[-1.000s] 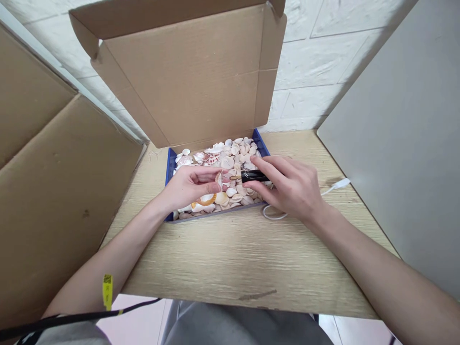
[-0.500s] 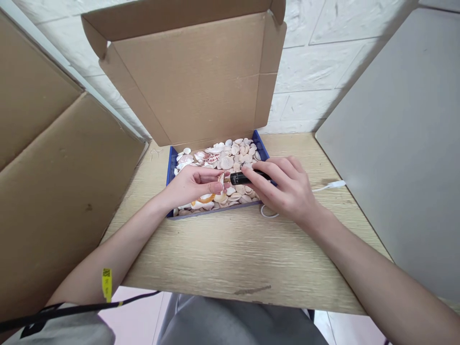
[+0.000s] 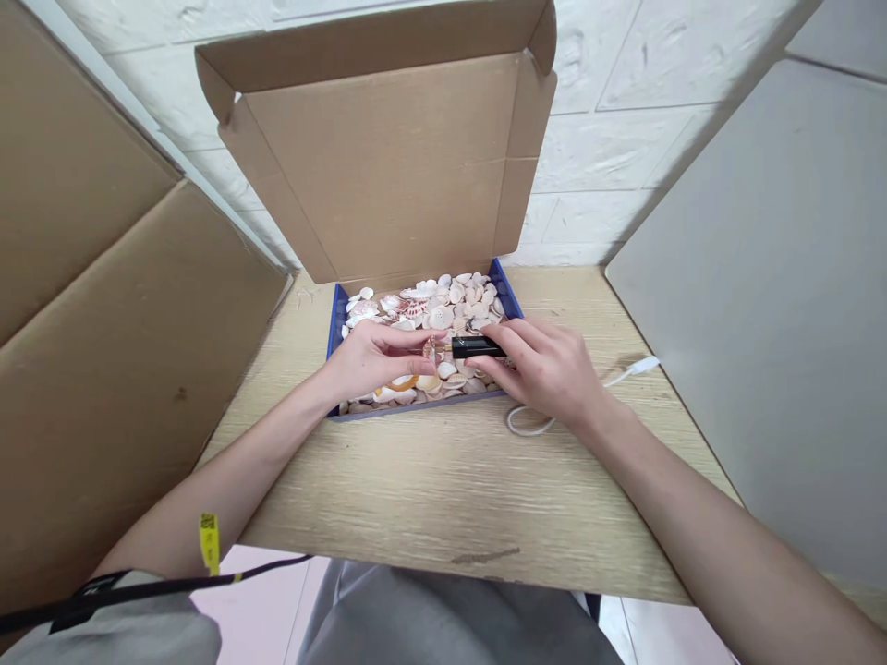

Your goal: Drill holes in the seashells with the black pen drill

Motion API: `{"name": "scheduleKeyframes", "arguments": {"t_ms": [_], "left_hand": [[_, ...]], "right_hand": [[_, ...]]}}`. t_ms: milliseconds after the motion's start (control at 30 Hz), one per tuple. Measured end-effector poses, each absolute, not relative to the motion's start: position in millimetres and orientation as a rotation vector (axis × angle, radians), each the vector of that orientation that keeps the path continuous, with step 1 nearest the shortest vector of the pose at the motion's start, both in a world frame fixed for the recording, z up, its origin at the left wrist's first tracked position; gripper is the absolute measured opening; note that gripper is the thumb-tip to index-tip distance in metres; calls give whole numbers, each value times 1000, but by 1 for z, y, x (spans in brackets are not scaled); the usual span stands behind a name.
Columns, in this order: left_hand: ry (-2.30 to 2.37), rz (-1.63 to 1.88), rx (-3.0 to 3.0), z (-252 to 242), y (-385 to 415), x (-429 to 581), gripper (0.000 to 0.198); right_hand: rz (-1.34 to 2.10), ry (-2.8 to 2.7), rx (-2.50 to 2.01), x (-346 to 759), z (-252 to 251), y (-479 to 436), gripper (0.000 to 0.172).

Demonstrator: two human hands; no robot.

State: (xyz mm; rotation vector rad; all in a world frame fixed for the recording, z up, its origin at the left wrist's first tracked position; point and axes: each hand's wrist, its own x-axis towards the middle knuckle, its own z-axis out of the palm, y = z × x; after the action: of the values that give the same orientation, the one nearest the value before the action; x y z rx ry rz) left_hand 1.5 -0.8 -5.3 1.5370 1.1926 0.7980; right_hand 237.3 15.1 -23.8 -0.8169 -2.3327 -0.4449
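My left hand pinches a small shell between thumb and fingers. From the right, my right hand holds a black cylindrical tool, its brass-coloured tip pointing left at the shell. Whether tip and shell touch is too small to tell. Both hands are above a blue-edged box filled with many white, pinkish and orange-marked shells.
The box's cardboard lid stands open at the back against a white brick wall. A white cable loops on the wooden table. Cardboard rises at left, a pale panel at right.
The shell has turned between my left fingers. My right fingers have shifted back along the black tool, uncovering more of it. The whole view has tilted slightly.
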Motion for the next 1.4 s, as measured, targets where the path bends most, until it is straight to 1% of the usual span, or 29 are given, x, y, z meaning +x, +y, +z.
{"name": "scheduleKeyframes", "arguments": {"t_ms": [167, 500, 567, 667, 733, 800, 933, 1033, 1167, 1400], "left_hand": [[1214, 833, 1551, -4, 0, 2, 42], [1163, 916, 1561, -3, 0, 4, 42], [1163, 920, 1557, -3, -1, 5, 42], [1173, 916, 1514, -2, -3, 7, 42], [1168, 928, 1492, -2, -3, 7, 42], [1150, 942, 1485, -3, -2, 7, 42], [1164, 954, 1461, -4, 0, 5, 43], [1175, 976, 1446, -4, 1, 4, 44], [1180, 1013, 1437, -5, 1, 4, 46], [1189, 1066, 1469, -5, 5, 3, 41]], "right_hand": [[-336, -2385, -878, 231, -25, 9, 33], [-298, -2307, -930, 221, -25, 0, 32], [-269, -2292, -983, 219, -26, 0, 29], [-211, -2265, -1053, 218, -27, 0, 18], [-190, -2276, -1068, 217, -28, 0, 15], [-186, -2297, -1068, 218, -28, 1, 19], [-136, -2339, -1003, 219, -26, 2, 32], [-98, -2362, -952, 218, -25, 2, 37], [-94, -2353, -974, 217, -23, 2, 34], [-199, -2305, -1077, 224, -23, 6, 28]]}}
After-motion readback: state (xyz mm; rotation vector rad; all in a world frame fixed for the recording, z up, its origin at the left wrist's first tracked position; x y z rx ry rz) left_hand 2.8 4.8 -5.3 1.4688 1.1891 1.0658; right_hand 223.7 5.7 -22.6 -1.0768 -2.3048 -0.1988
